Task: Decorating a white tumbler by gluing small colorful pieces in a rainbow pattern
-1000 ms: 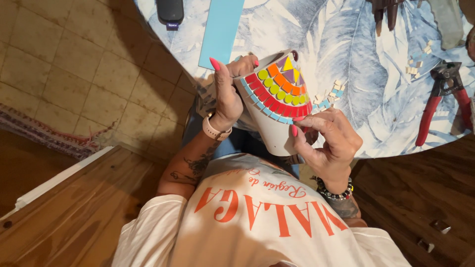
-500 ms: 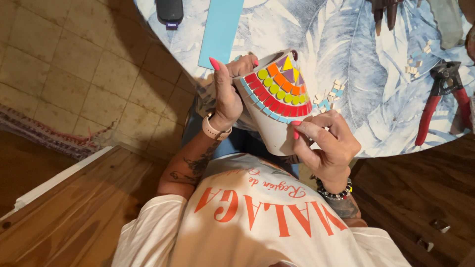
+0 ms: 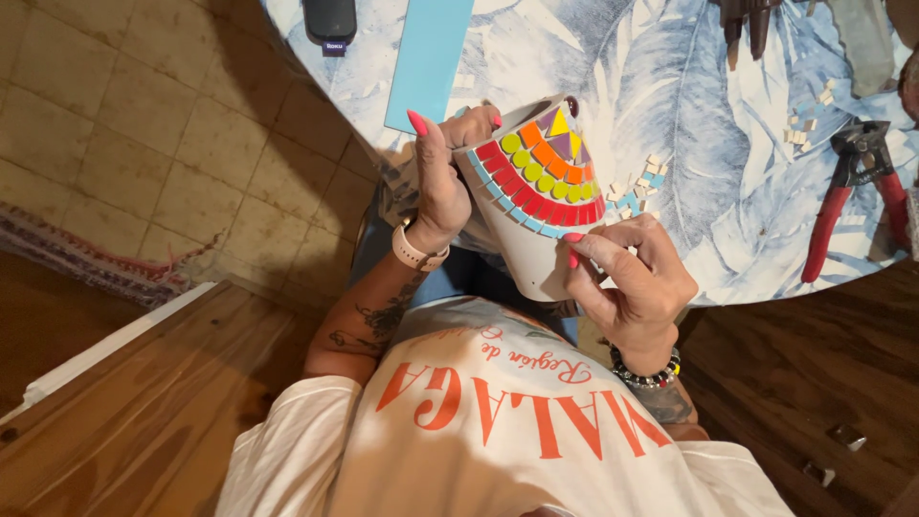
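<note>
A round table (image 3: pixel 728 239) covered with a pale blue leaf-print cloth carries the things. On it lie a light blue strip (image 3: pixel 431 57), a black remote (image 3: pixel 329 19), red-handled nippers (image 3: pixel 852 191) and small scattered tile pieces (image 3: pixel 643 182).

Head view, steeply downward (close overhead)

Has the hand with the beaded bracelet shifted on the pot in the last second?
Yes, slightly: the right hand slid down the mosaic pot, away from the table.
</note>
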